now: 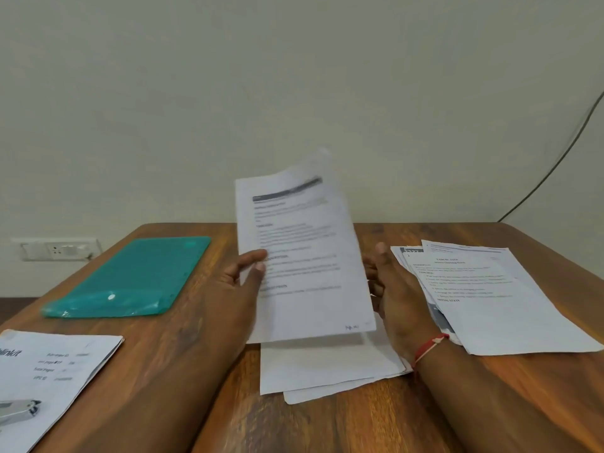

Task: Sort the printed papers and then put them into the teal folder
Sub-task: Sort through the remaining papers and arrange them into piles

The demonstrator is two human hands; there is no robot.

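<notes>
Head view: the left hand (235, 289) has its fingers (253, 256) pinching the edge of a printed sheet (304, 256), held up and tilted. The right hand (395, 295) reaches behind the sheet's other edge; I cannot tell whether it grips. Below both hands an unsorted stack (327, 364) lies on the tabletop (327, 426). Outward lie a right pile (496, 299) and a left pile (55, 364). Beyond the left fingers the teal folder (137, 276) lies flat and seemingly unfilled, so sorting looks about midway.

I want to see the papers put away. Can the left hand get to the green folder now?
Probably yes. The folder lies left of the left hand with only bare table between them, but that hand is pinching a sheet.
</notes>
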